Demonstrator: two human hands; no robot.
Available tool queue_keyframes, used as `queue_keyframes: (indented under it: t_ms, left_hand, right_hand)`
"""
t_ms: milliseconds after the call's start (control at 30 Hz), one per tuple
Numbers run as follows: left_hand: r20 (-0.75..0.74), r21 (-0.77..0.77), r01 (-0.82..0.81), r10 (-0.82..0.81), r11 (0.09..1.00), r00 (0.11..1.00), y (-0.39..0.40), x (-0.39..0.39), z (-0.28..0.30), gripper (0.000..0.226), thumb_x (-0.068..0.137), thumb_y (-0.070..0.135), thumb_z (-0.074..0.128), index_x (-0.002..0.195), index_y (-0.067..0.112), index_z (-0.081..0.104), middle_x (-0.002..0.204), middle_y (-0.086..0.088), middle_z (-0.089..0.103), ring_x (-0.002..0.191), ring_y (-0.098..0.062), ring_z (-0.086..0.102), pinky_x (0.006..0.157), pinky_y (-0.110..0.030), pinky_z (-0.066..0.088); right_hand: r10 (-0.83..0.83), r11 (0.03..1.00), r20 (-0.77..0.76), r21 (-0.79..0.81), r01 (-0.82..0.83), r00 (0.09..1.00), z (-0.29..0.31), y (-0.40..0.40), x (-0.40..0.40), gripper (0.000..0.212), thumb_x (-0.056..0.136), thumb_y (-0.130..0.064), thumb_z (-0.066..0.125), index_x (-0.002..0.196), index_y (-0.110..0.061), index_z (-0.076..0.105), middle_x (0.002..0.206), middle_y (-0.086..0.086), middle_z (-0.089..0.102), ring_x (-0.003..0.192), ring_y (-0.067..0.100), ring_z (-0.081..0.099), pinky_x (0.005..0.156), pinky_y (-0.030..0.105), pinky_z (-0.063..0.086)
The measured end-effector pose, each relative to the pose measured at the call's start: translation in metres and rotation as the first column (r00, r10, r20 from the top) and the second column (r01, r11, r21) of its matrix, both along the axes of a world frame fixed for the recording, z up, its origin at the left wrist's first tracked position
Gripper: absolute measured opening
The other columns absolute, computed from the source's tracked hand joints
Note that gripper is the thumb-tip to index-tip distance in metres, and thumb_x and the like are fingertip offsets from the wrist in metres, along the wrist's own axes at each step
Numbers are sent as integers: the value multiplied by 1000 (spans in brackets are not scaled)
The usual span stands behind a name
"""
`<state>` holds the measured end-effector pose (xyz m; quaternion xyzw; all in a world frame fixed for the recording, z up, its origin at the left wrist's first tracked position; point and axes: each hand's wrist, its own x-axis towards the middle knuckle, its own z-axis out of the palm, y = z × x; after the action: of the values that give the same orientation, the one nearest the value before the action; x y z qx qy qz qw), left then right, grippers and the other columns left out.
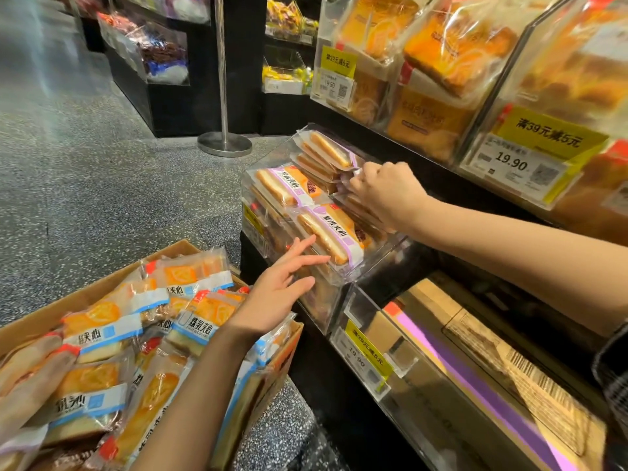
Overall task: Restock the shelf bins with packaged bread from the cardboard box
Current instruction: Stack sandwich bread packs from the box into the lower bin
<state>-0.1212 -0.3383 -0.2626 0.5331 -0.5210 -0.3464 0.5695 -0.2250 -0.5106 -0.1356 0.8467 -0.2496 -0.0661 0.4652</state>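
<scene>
Head view. The right hand reaches into the clear shelf bin, fingers curled around the edge of a purple-labelled bread packet at the back of the stack. The left hand, fingers straight and spread, presses against the bin's front wall below the front packet and holds nothing. The bin appears nearly full. The cardboard box sits on the floor at lower left, still heaped with blue-labelled bread packets. To seat the gripped packet well, it should probably be slid in flat and parallel with its neighbours, label outward, while the left hand steadies the bin so that the front row does not spill.
</scene>
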Motion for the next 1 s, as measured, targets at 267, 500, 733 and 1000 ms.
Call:
queue_keyframes:
  t_ms: [267, 500, 733, 1000]
  left_hand:
    - [7, -4, 9, -9, 1000, 1000, 2, -2, 0, 44, 94, -4, 48, 118, 31, 60, 150, 25, 28, 142, 6, 12, 108, -17, 19]
    - [-7, -19, 1, -1, 1000, 1000, 1, -1, -2, 42, 93, -4, 49, 116, 30, 61, 150, 23, 30, 143, 3, 15, 111, -27, 21]
    - [-16, -47, 5, -6, 999, 1000, -1, -2, -4, 41, 93, -4, 50, 116, 29, 61, 149, 23, 30, 139, 7, 20, 110, -22, 25]
    - [61, -39, -19, 22, 999, 998, 6, -3, 3, 40, 93, -3, 51, 120, 25, 61, 148, 20, 33, 129, 20, 27, 94, 5, 26]
  right_hand:
    - [-245, 968, -28, 45, 246, 969, -15, -2, 21, 16, 87, -3, 63, 102, -6, 68, 85, 8, 68, 71, 24, 69, 57, 29, 58]
    - [-340, 938, 56, 98, 334, 939, -21, 6, 14, 65, 91, -14, 52, 148, -3, 23, 115, 18, 58, 94, 28, 65, 67, 32, 57]
    - [-565, 711, 40, 530, 462, 824, -20, 42, 8, 104, 86, -42, 65, 152, -15, -11, 157, 21, -14, 141, 51, -4, 110, 61, 21]
    - [-593, 656, 45, 605, 451, 804, -4, 54, 10, 81, 89, -25, 60, 153, -15, 12, 159, 18, -8, 143, 49, -1, 108, 67, 21]
